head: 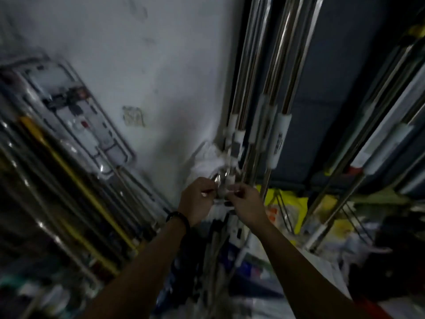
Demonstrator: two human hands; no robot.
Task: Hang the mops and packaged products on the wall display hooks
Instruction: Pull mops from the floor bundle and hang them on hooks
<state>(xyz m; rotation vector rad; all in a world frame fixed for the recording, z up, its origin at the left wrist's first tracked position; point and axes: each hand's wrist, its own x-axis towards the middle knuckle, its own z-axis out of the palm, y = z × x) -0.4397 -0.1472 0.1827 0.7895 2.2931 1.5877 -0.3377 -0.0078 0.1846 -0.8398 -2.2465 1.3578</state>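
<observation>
Now L hand [197, 199] & R hand [247, 203] pinch mop [232, 226] at hook [218, 178]; pole vertical.

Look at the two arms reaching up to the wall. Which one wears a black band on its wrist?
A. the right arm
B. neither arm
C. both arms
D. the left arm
D: the black band wraps the wrist just below the left hand, while the wrist below the right hand is bare.
</observation>
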